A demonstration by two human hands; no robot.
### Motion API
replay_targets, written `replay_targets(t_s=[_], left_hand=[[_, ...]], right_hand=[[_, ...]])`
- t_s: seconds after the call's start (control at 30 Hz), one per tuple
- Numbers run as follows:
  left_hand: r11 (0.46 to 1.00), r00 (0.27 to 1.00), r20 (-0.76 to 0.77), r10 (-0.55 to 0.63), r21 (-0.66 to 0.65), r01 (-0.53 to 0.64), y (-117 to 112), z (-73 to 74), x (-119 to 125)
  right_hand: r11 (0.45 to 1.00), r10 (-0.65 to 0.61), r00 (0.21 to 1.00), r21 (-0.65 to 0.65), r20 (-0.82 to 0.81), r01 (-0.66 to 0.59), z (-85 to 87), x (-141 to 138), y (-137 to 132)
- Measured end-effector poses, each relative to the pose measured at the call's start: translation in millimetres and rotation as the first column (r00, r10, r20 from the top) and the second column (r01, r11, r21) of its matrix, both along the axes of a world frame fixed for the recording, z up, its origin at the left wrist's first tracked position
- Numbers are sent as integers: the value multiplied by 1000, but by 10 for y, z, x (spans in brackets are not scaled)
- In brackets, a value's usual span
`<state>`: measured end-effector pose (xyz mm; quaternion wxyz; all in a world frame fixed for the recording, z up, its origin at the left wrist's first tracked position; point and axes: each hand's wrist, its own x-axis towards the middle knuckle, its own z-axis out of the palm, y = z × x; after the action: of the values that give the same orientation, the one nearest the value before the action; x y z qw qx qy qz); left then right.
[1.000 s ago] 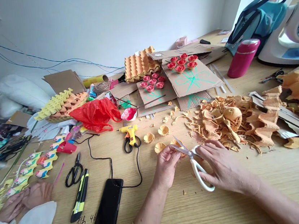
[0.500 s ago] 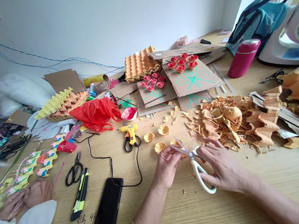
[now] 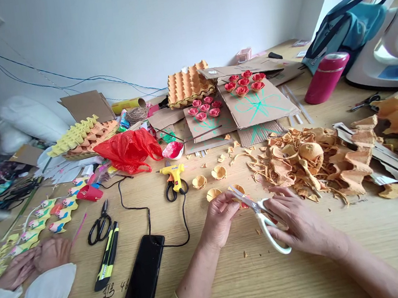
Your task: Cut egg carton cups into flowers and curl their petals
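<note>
My left hand (image 3: 219, 218) pinches a small orange egg-carton cup (image 3: 239, 190) just above the wooden table (image 3: 377, 243). My right hand (image 3: 297, 221) grips white-handled scissors (image 3: 263, 218), whose blades point up-left into the cup. Three cut orange cups (image 3: 210, 181) lie on the table just beyond my left hand. A big heap of orange carton scraps (image 3: 305, 160) is piled to the right of my hands.
Another person's hands (image 3: 35, 261) in white sleeves rest at the far left. A black phone (image 3: 143, 281), a utility knife (image 3: 107, 261), black scissors (image 3: 99, 224) and a yellow glue gun (image 3: 173, 175) lie left of me. Cardboard with red flowers (image 3: 247, 99), a red bag (image 3: 128, 150) and a pink flask (image 3: 326, 78) stand farther back.
The scissors' blades have swung a little and closed further on the cup. My hands stay in the same spot; the view shifted slightly.
</note>
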<state>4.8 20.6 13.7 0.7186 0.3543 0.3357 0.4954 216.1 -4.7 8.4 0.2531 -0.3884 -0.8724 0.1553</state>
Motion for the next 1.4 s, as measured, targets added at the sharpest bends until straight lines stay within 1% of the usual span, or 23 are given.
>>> replay_targets(t_s=[0.13,0.2,0.33,0.47,0.57,0.63,0.77,0.83,0.93,1.03,1.13,1.4], left_hand=[[993,993,-116,-17,116,30,16,-32,-58],[989,988,-152,-22,139,43,20,-42,-73],[992,985,-170,-10,126,31,26,-29,-75],[993,982,-188,-12,116,35,28,18,-72],[994,978,-205,-26,95,46,30,27,-73],[995,980,-195,-26,90,44,31,11,-70],[996,984,-174,28,88,-13,28,-22,-48],[997,985,-169,36,78,-23,25,-17,-35],[998,987,-159,22,64,-12,20,10,-24],[998,989,-148,28,53,-20,19,29,-28],[997,989,-146,18,72,-7,23,32,-39],[995,986,-166,0,94,16,20,30,-41]], right_hand=[[1000,-19,1000,17,18,19,28,-1,15],[999,-40,998,25,38,40,34,-7,22],[998,-62,995,15,73,62,48,-12,30],[999,-43,997,-5,67,43,66,-1,32],[999,-35,998,-14,55,36,74,-3,32],[998,-23,999,-53,31,24,70,-13,27],[978,5,997,-206,-82,-22,38,-40,3],[972,16,995,-232,-99,-39,25,-51,-8],[979,12,999,-205,-49,-22,26,-61,-10],[991,-13,1000,-135,6,14,46,-59,3],[997,-26,999,-77,35,29,60,-51,17],[999,-28,999,-45,47,31,44,-31,18]])
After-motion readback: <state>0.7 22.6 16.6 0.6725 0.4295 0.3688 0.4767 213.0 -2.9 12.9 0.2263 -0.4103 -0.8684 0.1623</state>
